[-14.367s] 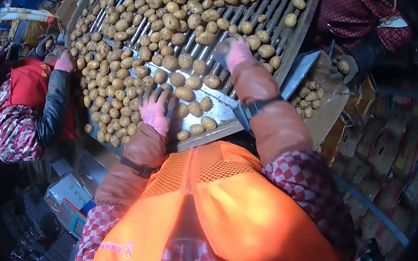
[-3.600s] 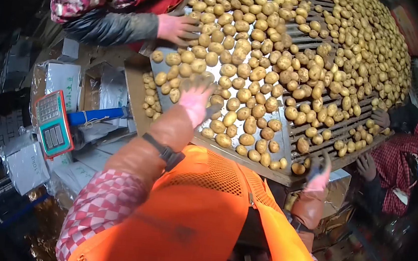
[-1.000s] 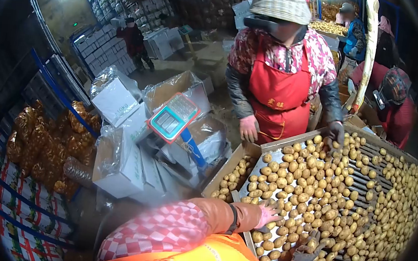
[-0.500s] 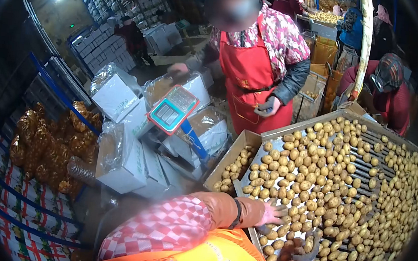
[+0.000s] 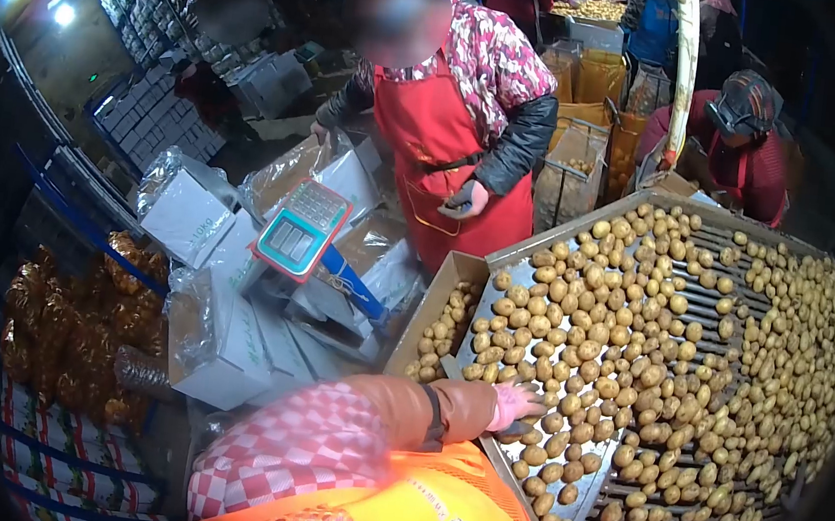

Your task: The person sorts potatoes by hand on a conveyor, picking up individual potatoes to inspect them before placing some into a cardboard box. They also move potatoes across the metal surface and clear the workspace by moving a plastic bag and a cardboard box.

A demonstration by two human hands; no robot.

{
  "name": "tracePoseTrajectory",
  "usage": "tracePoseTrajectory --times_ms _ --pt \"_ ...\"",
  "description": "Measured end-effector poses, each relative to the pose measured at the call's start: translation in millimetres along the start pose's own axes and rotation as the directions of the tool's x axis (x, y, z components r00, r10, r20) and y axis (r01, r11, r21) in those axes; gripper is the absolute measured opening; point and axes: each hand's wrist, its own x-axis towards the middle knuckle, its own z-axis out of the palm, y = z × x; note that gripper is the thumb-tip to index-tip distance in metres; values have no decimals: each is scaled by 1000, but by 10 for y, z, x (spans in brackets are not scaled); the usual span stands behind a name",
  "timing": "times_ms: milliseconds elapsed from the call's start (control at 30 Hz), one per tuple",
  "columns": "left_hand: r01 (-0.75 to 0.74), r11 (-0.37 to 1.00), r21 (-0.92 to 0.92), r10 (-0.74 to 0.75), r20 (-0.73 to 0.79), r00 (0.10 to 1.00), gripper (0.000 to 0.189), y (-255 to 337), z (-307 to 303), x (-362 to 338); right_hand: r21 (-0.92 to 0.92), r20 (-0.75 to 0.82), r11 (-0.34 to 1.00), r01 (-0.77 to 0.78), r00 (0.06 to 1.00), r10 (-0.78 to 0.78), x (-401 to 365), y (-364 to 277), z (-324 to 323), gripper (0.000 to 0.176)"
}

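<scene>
At four o'clock, potatoes (image 5: 588, 350) lie across the grading table (image 5: 568, 227); the left hand (image 5: 514, 408) touches them, fingers apart, the right hand unseen. Probably firm, light, roll-prone and bruisable: cup each midsection.

Potatoes (image 5: 585, 350) lie across the counter (image 5: 601, 476), a carton (image 5: 465, 268) with more of them sits against its left end, boxes (image 5: 218, 347) lie left of that around the scale (image 5: 302, 229), bags (image 5: 78, 338) farther left, and a person (image 5: 448, 153) stands behind the carton.
</scene>
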Motion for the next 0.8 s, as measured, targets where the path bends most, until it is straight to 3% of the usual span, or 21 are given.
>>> tracePoseTrajectory --times_ms 67,200,267,300,333,400,433,467,500,533,567,633,667,733,800 --pt "4 1000 -22 -4 -21 1000 59 200 -110 70 62 -26 998 -2 1000 3 85 -215 457 35" --pt "-326 925 194 315 85 945 75 312 -37 236 247 86 968 47 994 -70 319 -608 1823 39" --pt "-303 929 215 261 205 944 79 165 -126 268 223 182 971 86 975 -128 347 -767 2313 41" --pt "-287 899 332 225 211 951 81 106 -191 294 127 284 990 68 953 -102 389 -841 2385 40" --pt "-234 934 269 195 165 967 82 50 -258 292 29 381 998 57 922 -64 416 -875 2445 40" --pt "-21 991 130 4 133 991 80 -26 -385 213 55 318 993 103 941 -116 353 -819 2622 39" --pt "-14 983 182 -6 109 994 74 -72 -314 218 49 324 994 102 939 -112 376 -795 2685 39" --pt "-7 984 179 -12 106 994 74 -56 -295 221 -35 331 964 265 913 -238 412 -778 2746 42" --pt "33 984 175 -54 119 991 79 -20 -271 212 -116 350 901 418 866 -357 387 -847 2811 45" --pt "72 982 173 -96 133 987 83 2 -247 191 -300 483 697 651 734 -477 352 -928 2834 52" --pt "82 991 102 -94 120 988 86 -21 -194 162 -413 543 578 704 700 -464 309 -984 2957 59" --pt "75 991 115 -93 168 981 85 -32 -266 123 -606 654 305 735 679 -335 196 -1068 3167 79" --pt "58 990 130 -85 217 972 84 -38 -295 117 -633 677 248 733 680 -281 181 -1062 3304 86" --pt "44 994 99 -61 182 981 81 -112 -174 75 -648 687 79 758 626 -368 304 -941 3478 91" --pt "1 994 111 -17 148 989 80 -127 -135 29 -627 709 91 774 615 -344 459 -1067 3540 92"
